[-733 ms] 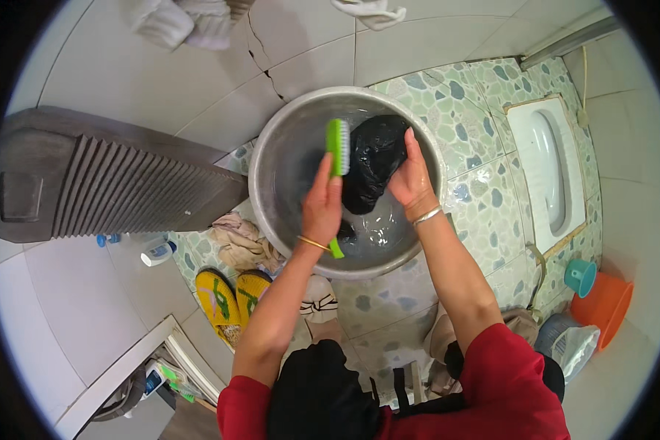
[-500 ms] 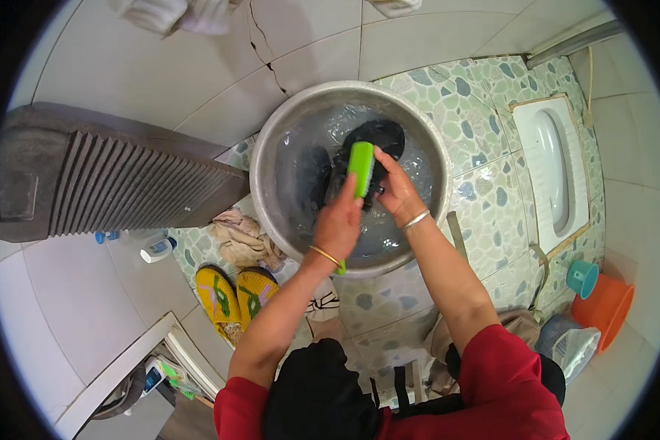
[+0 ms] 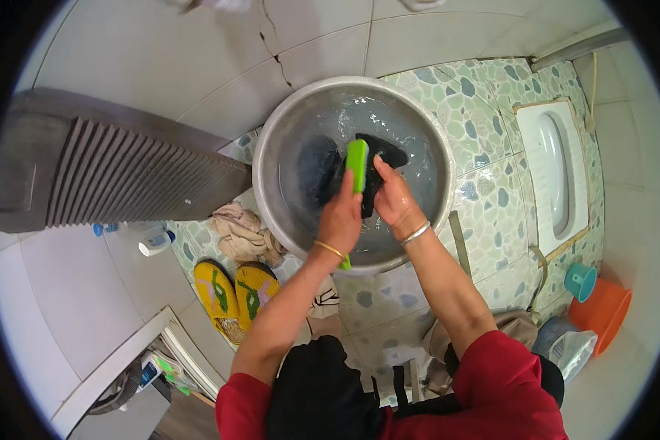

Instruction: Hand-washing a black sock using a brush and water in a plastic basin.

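A wide metal basin [image 3: 267, 176] of cloudy water stands on the floor in front of me. My left hand [image 3: 341, 224] is closed around a long green scrub brush [image 3: 357, 163], its bristles turned right against a wet black shoe-shaped item [image 3: 388, 151]. On that item's right side, my right hand [image 3: 397, 196] grips it, fingers partly hidden behind it. Left of the brush, another dark, soft-looking shape [image 3: 317, 167] lies in the water; its kind is unclear.
A dark ridged washboard [image 3: 139, 180] leans in from the left. Beside the basin are crumpled beige cloth [image 3: 242, 233], yellow slippers [image 3: 216, 293] and a white bottle [image 3: 156, 243]. At right are a squat toilet [image 3: 553, 172], a teal cup [image 3: 581, 281] and an orange bucket [image 3: 605, 312].
The brush stands slightly further left and more upright. The black item has tilted in my right hand, its far end now pointing right and lower.
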`<state>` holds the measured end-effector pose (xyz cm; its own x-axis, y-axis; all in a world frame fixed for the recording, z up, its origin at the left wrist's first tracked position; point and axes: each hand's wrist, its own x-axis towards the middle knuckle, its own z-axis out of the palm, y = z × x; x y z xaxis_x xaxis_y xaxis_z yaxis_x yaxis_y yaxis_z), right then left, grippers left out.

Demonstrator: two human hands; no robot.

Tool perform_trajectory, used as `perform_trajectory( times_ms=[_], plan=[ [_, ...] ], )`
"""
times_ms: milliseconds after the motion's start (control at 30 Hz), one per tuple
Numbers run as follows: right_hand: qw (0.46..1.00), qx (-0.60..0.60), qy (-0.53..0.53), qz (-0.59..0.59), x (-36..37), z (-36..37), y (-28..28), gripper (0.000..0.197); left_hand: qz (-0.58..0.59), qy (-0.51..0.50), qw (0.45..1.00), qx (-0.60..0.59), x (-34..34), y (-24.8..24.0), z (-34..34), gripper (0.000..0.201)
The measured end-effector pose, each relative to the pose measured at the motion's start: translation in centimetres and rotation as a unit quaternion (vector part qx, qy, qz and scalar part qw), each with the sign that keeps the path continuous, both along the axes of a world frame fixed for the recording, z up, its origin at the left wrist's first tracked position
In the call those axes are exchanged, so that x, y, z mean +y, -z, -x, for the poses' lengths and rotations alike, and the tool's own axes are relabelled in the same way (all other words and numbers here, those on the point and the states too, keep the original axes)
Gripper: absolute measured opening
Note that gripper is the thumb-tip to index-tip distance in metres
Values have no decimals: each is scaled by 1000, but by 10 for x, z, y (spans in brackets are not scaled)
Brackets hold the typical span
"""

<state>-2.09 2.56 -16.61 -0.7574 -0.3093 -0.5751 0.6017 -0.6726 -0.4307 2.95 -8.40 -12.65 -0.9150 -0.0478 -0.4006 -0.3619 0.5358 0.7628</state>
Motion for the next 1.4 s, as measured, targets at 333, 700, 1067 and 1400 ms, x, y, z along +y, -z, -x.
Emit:
perform_trajectory(
  times_ms=[333,700,1067,1400],
  plan=[
    [987,12,-23,-158,2,-3,5,42,34,-83,993,81,-38,35,19,43],
    [986,-76,66,-135,-38,-4,-1,27,111,40,991,62,-24,-3,22,47],
    [986,-7,106,-127,2,-11,-1,25,56,62,995,48,-26,12,22,48],
    [982,-152,110,12,14,2,-10,19,-68,8,998,-5,-9,-24,-14,47]
  ],
)
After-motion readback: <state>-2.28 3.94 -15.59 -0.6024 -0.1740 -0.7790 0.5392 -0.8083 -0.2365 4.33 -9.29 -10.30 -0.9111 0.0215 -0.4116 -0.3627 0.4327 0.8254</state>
